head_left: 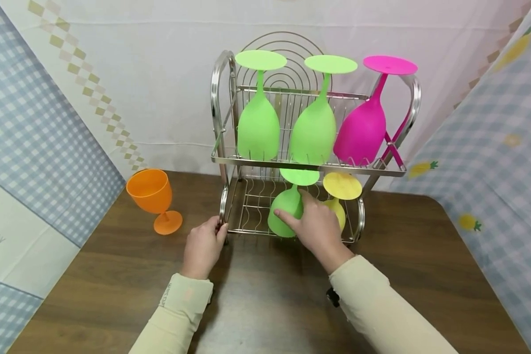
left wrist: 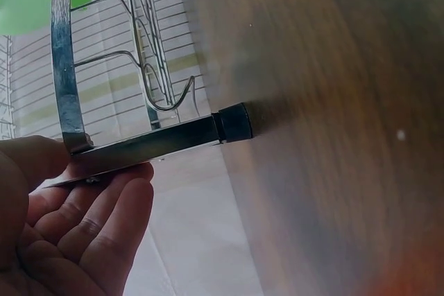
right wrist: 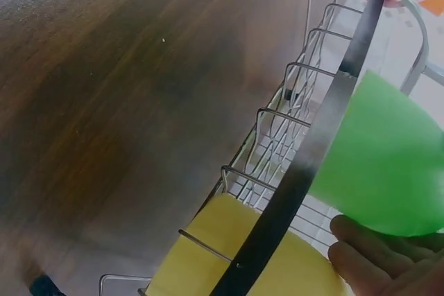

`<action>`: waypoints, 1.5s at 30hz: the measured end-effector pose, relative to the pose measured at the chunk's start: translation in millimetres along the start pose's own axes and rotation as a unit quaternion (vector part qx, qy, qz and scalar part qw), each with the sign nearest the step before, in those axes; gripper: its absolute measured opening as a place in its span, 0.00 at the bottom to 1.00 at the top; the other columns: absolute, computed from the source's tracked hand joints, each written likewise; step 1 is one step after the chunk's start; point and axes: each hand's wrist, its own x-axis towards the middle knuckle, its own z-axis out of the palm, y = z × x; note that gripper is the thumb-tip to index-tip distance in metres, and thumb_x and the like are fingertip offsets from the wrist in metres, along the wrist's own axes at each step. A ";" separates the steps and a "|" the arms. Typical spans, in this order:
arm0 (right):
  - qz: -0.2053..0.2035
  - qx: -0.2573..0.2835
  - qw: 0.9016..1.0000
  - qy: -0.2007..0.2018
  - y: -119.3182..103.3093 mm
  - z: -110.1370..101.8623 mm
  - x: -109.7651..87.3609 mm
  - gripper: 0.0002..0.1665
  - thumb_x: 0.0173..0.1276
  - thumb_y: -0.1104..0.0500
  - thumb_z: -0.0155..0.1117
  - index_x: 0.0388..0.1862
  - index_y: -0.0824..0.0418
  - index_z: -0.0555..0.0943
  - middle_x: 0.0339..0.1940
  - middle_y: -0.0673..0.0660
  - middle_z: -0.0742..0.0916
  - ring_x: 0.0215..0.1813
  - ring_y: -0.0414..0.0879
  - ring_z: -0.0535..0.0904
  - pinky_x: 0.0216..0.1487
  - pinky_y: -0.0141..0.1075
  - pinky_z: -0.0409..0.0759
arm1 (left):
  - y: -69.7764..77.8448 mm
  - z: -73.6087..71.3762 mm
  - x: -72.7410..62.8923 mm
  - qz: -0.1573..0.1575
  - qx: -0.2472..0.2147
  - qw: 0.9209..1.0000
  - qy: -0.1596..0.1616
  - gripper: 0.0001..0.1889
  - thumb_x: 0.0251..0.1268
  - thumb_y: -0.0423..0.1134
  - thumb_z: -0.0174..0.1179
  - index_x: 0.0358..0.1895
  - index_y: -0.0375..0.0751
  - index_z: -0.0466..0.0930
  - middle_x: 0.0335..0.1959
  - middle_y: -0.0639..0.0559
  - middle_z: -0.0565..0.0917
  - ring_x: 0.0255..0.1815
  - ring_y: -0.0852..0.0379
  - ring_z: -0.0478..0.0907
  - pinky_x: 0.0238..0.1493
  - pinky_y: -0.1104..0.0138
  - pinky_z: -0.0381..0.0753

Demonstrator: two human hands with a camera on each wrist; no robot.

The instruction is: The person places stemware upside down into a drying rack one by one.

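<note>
A green plastic goblet [head_left: 287, 211] stands upside down at the front of the lower tier of a metal dish rack [head_left: 309, 167]. My right hand [head_left: 318, 223] holds its bowl from the right, thumb across the front. Whether its rim bears on the wires cannot be told. Just right of that hand is an upside-down yellow goblet [right wrist: 208, 240], partly hidden by it in the head view. My left hand [head_left: 205, 246] grips the rack's left front post near the bottom, with fingers [left wrist: 114, 227] below the metal and the thumb above.
On the upper tier, two green goblets [head_left: 258, 128] and a magenta goblet [head_left: 365, 130] stand upside down. An orange goblet [head_left: 152, 191] stands upright on the wooden table [head_left: 265, 305], left of the rack. Patterned cloth [head_left: 168, 73] hangs behind and at both sides.
</note>
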 end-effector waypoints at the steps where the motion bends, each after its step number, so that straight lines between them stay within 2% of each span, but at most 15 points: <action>1: 0.005 0.003 1.000 -0.004 0.5 1.1 1.7 0.51 0.64 0.29 0.64 0.71 0.65 0.71 0.46 0.67 0.87 0.41 0.60 0.85 0.40 0.54 0.84 | 0.0 0.2 -0.2 -0.001 0.001 1.000 -0.001 0.07 0.69 0.39 0.65 0.37 0.38 0.82 0.29 0.46 0.86 0.30 0.43 0.84 0.33 0.48 0.84; 5: 0.024 0.017 0.999 -0.018 3.5 6.2 6.8 0.52 0.68 0.32 0.61 0.75 0.68 0.63 0.54 0.71 0.84 0.48 0.64 0.84 0.46 0.56 0.84 | 0.3 1.3 -1.3 -0.002 -0.001 1.000 -0.006 0.07 0.69 0.39 0.65 0.37 0.38 0.82 0.30 0.46 0.86 0.31 0.43 0.84 0.34 0.48 0.84; 8: 0.032 0.027 0.999 -0.024 5.9 9.5 8.7 0.52 0.70 0.34 0.61 0.76 0.69 0.60 0.55 0.73 0.82 0.51 0.66 0.83 0.49 0.57 0.83 | 0.9 1.9 -1.9 0.000 -0.003 1.000 -0.007 0.07 0.70 0.39 0.64 0.38 0.38 0.82 0.31 0.45 0.87 0.32 0.42 0.85 0.35 0.47 0.84; 16: 0.035 0.026 0.998 -0.051 8.4 15.4 6.3 0.48 0.72 0.38 0.61 0.70 0.75 0.61 0.52 0.75 0.81 0.52 0.69 0.82 0.54 0.57 0.82 | 2.1 2.3 -1.7 0.001 -0.001 1.000 0.000 0.07 0.70 0.39 0.64 0.39 0.37 0.83 0.32 0.44 0.87 0.33 0.40 0.85 0.36 0.46 0.83; 19: 0.032 0.031 0.998 -0.054 8.5 17.2 4.6 0.48 0.72 0.39 0.62 0.70 0.76 0.60 0.56 0.76 0.80 0.55 0.69 0.80 0.57 0.57 0.80 | 2.0 2.1 -1.5 0.002 0.001 1.000 0.002 0.07 0.70 0.38 0.64 0.38 0.37 0.82 0.32 0.44 0.87 0.33 0.39 0.85 0.36 0.45 0.83; 24: 0.027 0.046 0.997 -0.056 10.6 21.6 1.1 0.49 0.71 0.42 0.65 0.73 0.74 0.57 0.62 0.76 0.76 0.59 0.69 0.78 0.61 0.57 0.78 | 2.5 2.4 -1.4 0.004 0.002 1.000 0.000 0.07 0.70 0.38 0.64 0.37 0.37 0.81 0.31 0.43 0.86 0.33 0.39 0.84 0.35 0.45 0.83; 31: 0.027 0.051 0.997 -0.046 15.6 25.5 -0.3 0.50 0.70 0.43 0.67 0.75 0.72 0.58 0.58 0.75 0.80 0.59 0.67 0.78 0.61 0.57 0.78 | 3.1 3.3 -1.1 0.006 0.001 1.000 -0.001 0.08 0.71 0.39 0.63 0.36 0.38 0.80 0.29 0.45 0.84 0.30 0.40 0.83 0.33 0.45 0.82; 39: 0.026 0.045 0.997 -0.053 13.8 23.3 -1.6 0.50 0.69 0.42 0.68 0.74 0.74 0.60 0.60 0.75 0.79 0.61 0.67 0.77 0.63 0.57 0.77 | 0.3 2.0 -1.6 0.006 0.001 1.000 0.002 0.08 0.71 0.39 0.63 0.35 0.38 0.80 0.29 0.45 0.84 0.30 0.40 0.83 0.33 0.45 0.82; 45: 0.023 0.060 0.997 -0.051 14.2 17.9 -8.1 0.51 0.68 0.42 0.68 0.76 0.70 0.58 0.62 0.72 0.78 0.64 0.65 0.75 0.65 0.57 0.75 | -0.3 2.5 -2.5 0.004 0.000 1.000 0.002 0.08 0.72 0.39 0.62 0.35 0.38 0.80 0.29 0.44 0.84 0.31 0.40 0.83 0.33 0.45 0.82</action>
